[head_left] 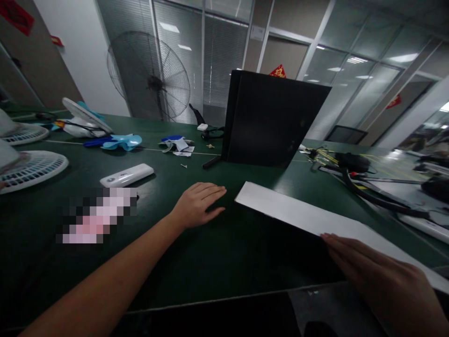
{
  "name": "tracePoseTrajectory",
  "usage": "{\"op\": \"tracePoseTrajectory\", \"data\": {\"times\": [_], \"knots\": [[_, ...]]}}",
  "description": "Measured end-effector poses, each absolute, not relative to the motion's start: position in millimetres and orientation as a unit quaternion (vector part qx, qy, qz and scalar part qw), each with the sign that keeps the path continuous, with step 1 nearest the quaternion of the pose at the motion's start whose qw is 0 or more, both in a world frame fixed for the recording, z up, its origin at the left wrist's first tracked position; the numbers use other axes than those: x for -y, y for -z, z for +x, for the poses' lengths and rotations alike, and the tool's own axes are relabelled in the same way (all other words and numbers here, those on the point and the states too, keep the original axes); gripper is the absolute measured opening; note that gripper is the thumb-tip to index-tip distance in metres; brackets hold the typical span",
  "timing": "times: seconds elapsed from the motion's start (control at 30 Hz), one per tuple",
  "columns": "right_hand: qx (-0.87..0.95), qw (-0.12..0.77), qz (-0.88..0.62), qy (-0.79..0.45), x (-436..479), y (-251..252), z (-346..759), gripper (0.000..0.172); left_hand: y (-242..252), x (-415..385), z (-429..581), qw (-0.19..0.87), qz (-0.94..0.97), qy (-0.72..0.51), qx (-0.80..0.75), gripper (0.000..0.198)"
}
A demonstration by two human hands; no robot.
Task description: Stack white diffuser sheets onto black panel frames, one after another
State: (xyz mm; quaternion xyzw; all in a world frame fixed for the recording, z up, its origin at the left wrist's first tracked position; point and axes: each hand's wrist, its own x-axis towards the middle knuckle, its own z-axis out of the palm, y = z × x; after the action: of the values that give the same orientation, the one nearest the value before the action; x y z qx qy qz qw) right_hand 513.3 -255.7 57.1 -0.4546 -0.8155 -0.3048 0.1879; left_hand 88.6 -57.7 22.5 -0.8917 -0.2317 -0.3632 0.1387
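Observation:
My left hand (pixel 199 204) is over the green table (pixel 196 267), palm down, fingers stretched out and the thumb apart, with nothing in it. To its right lies a long white panel (pixel 301 210), running from the table's middle to the lower right, dark along its near side. My right hand (pixel 382 276) is on the panel's near edge, fingers together against it; the thumb is hidden. Beyond the panel stands a large black upright board or case (pixel 273 119). A white oblong device (pixel 126 175) lies left of my left hand.
White fan-like grilles (pixel 35 168) are at the left, near a light-blue plastic piece (pixel 122 142). Small cloths (pixel 177 144) lie farther back. Cables and a black curved tube (pixel 379 196) crowd the right. A large standing fan (pixel 150 79) is behind the table. A pixelated patch covers something at left.

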Motion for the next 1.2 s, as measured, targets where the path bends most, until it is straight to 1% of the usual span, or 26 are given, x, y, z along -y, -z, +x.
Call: {"op": "tracePoseTrajectory", "data": {"times": [0.1, 0.13, 0.17, 0.27, 0.3, 0.37, 0.5, 0.57, 0.73, 0.93, 1.1, 1.2], "knots": [[0.779, 0.116, -0.487, 0.377, 234.4, -58.5, 529.0, 0.039, -16.7, 48.4, 76.3, 0.108, -0.858, 0.360, 0.349, 0.047], [0.760, 0.104, -0.506, 0.395, 225.3, -56.4, 532.9, 0.036, -13.2, 44.2, 72.2, 0.093, -0.846, 0.351, 0.391, 0.050], [0.740, 0.097, -0.527, 0.407, 216.0, -53.7, 536.5, 0.033, -9.0, 39.3, 68.2, 0.077, -0.832, 0.340, 0.431, 0.054], [0.704, 0.091, -0.555, 0.433, 190.0, -46.4, 547.4, 0.031, 6.2, 22.6, 56.9, 0.008, -0.777, 0.330, 0.536, 0.079], [0.706, 0.092, -0.551, 0.436, 182.6, -45.4, 551.5, 0.031, 11.3, 17.3, 53.4, -0.012, -0.758, 0.332, 0.561, 0.085], [0.710, 0.089, -0.541, 0.441, 170.2, -46.0, 560.1, 0.029, 19.8, 8.2, 47.4, -0.041, -0.730, 0.332, 0.596, 0.089], [0.688, 0.032, -0.569, 0.449, 153.5, -50.3, 577.6, 0.028, 27.8, -1.7, 40.9, -0.081, -0.687, 0.328, 0.643, 0.087], [0.681, 0.022, -0.575, 0.453, 147.7, -52.0, 586.9, 0.029, 28.4, -3.3, 40.2, -0.093, -0.680, 0.320, 0.653, 0.088], [0.668, 0.042, -0.584, 0.458, 133.2, -65.3, 612.2, 0.029, 26.5, -3.0, 40.5, -0.099, -0.683, 0.304, 0.657, 0.089], [0.625, 0.053, -0.633, 0.454, 111.7, -108.8, 651.5, 0.041, 24.9, -1.9, 39.7, -0.107, -0.678, 0.304, 0.661, 0.090], [0.655, 0.052, -0.644, 0.391, 89.9, -148.9, 705.4, 0.047, 28.6, -4.6, 37.1, -0.102, -0.680, 0.305, 0.659, 0.087], [0.685, 0.059, -0.661, 0.301, 79.7, -168.7, 738.5, 0.041, 28.5, -5.3, 36.6, -0.101, -0.679, 0.306, 0.660, 0.085]]}}
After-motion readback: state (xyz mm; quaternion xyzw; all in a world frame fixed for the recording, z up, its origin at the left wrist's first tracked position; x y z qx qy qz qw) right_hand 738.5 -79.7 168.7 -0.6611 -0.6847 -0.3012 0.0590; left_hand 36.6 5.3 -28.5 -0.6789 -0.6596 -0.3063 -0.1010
